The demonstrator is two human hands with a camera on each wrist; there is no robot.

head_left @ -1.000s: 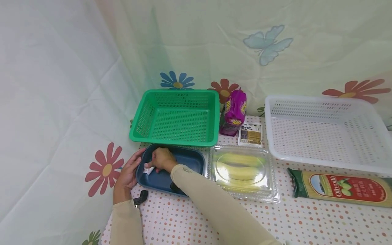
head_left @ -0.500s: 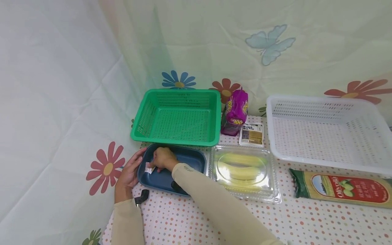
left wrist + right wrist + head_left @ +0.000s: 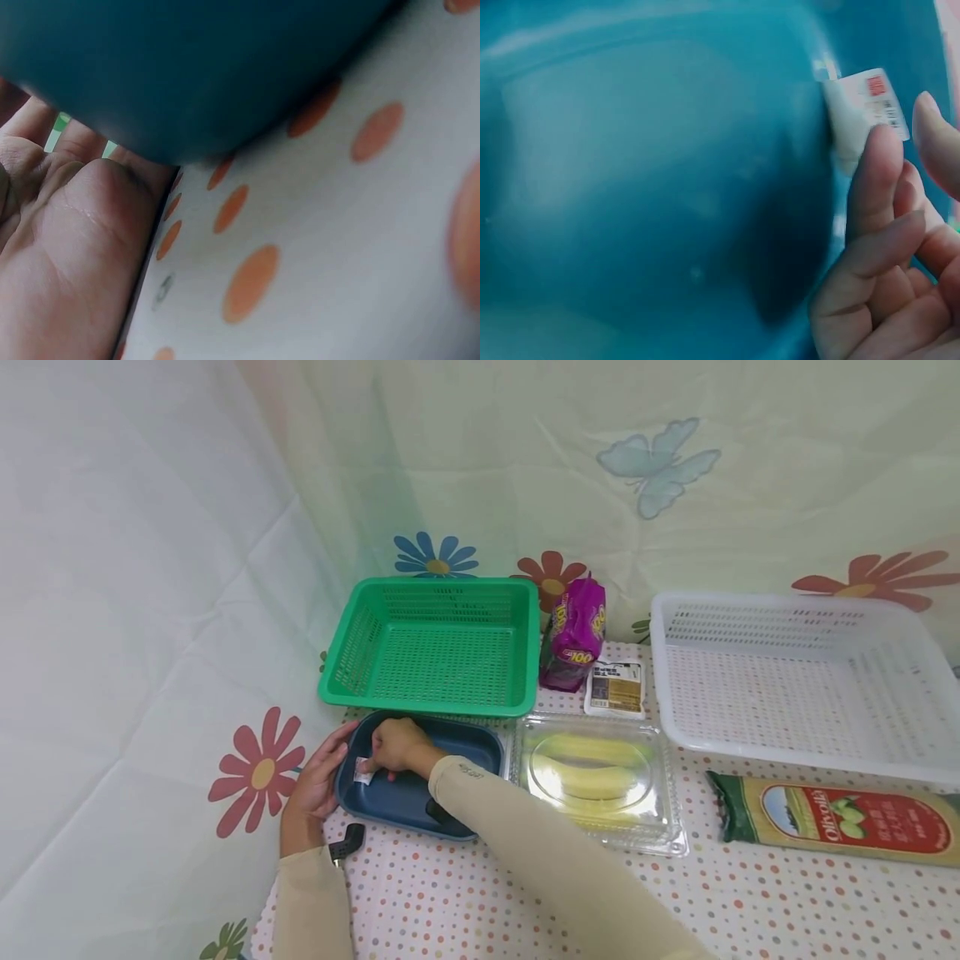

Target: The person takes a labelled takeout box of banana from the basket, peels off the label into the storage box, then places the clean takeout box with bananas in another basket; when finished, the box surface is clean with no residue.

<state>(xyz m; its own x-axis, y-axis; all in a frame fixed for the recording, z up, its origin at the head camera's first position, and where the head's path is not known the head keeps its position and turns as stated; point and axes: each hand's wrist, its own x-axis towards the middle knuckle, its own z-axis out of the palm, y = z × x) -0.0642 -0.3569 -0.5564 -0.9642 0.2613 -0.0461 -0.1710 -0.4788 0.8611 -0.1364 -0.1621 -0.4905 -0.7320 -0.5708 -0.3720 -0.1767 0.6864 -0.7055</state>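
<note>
At 9 o'clock of blue tray (image 3: 457, 745), right hand (image 3: 399, 748) pinches white sticker (image 3: 363, 770) w/ curled fingers; left hand (image 3: 315, 787) lies open against tray's outer wall.

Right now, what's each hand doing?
Left hand: open, resting against the blue tray.
Right hand: fingers pinching the small white label inside the tray.

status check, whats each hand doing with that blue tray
Right hand pinches the white sticker inside the blue tray. Left hand rests against the tray's left rim. Nothing in the way.
</note>
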